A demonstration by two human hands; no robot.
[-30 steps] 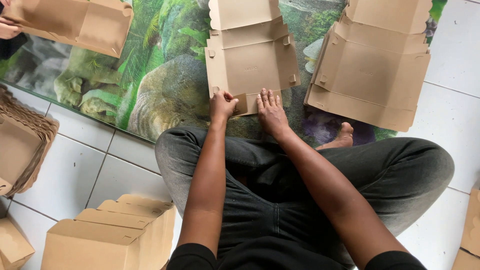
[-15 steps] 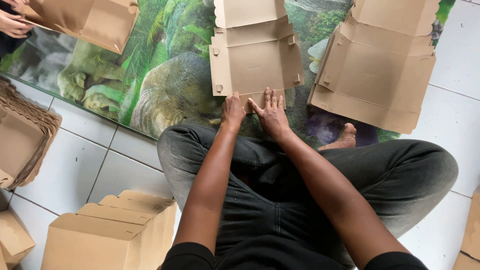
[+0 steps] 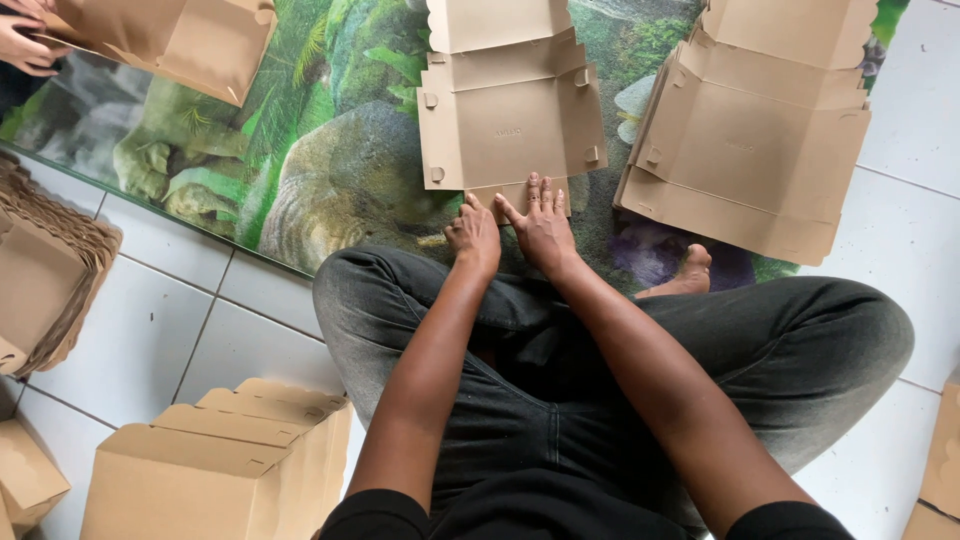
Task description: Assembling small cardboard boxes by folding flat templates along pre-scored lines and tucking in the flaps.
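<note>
A flat brown cardboard box blank [image 3: 510,115] lies on a green mat printed with rocks and plants [image 3: 330,140], right in front of my crossed legs. My left hand [image 3: 474,235] rests at the blank's near edge with fingers curled on the lower flap. My right hand [image 3: 540,220] lies flat beside it, fingers spread and pressing the same flap down. The two hands touch each other. A stack of the same flat blanks [image 3: 755,130] lies on the mat to the right.
Another person's hands [image 3: 25,40] hold a partly folded box [image 3: 170,35] at top left. Nested folded boxes [image 3: 45,270] sit at the left on white tiles. Assembled boxes [image 3: 220,460] stand near my left knee; more cardboard [image 3: 940,470] shows at the right edge.
Both hands have slid slightly right and closer together along the blank's near flap. The other person's box at top left has shifted a little.
</note>
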